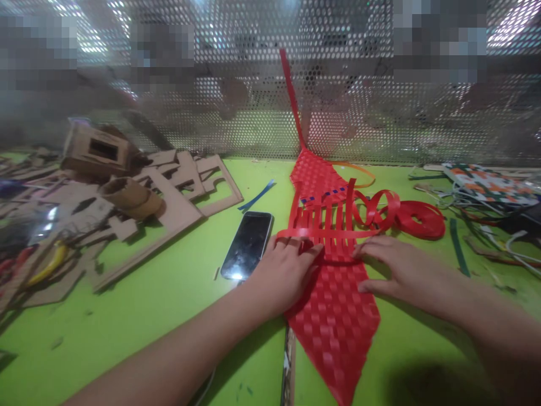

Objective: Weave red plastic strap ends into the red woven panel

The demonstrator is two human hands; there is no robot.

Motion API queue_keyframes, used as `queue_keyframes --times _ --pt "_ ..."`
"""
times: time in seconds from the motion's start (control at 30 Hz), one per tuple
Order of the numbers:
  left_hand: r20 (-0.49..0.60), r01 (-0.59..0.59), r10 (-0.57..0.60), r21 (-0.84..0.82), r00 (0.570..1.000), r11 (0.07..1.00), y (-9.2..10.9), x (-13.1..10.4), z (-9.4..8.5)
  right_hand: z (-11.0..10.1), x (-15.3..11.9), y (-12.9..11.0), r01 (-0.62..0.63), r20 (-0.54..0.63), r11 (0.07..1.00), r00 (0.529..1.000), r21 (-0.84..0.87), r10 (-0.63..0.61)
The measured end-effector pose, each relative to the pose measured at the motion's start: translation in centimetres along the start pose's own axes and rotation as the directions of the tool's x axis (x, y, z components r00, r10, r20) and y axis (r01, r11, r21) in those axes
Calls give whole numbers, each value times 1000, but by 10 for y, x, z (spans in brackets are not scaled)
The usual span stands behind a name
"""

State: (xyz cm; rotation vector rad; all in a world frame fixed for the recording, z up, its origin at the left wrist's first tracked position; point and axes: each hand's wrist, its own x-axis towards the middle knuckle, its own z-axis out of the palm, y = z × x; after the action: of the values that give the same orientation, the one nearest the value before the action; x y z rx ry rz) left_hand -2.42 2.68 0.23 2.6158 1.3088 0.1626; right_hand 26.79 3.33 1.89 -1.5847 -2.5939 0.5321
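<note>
- In the head view, the red woven piece (333, 316) is lying on the green table (169, 332), under both hands.
- The left hand (291, 268) is bending over its left edge by a cross strip (325, 233); I can't tell if it's pinching.
- The right hand (380, 259) is spreading thumb from fingers, seemingly gripping nothing.
- Both ends are looking woven; middle gaps are showing, so that part seems left.

One head-worn view looks forward and down, close above and behind the left hand (289, 268) and right hand (386, 264). It faces the perforated screen (253, 110) beyond them.
</note>
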Motion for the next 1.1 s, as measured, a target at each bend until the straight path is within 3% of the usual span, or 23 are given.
queue_keyframes --times 0.23,0.6,0.8,0.87,1.0,1.1 --pt "49 -17 13 76 999 997 0 1 -1 4 -3 0 22 -43 999 999 -41 -24" --pt "75 42 -50 111 996 993 10 -1 -7 3 -9 -9 -51 -20 997 999 -61 50" --pt "75 40 -57 204 996 978 36 -27 -4 2 -5 -1 -29 20 999 999 -46 30" --pt "99 -44 26 188 995 981 49 -29 -5 -1 -3 1 -20 32 999 999 -46 21" --pt "168 -172 145 162 975 972 65 -9 -10 -7 -2 -1 -9 69 999 998 -51 12" --pt "126 -164 150 107 981 981 62 14 -6 -13 -5 -6 -9 60 999 998 -38 12"
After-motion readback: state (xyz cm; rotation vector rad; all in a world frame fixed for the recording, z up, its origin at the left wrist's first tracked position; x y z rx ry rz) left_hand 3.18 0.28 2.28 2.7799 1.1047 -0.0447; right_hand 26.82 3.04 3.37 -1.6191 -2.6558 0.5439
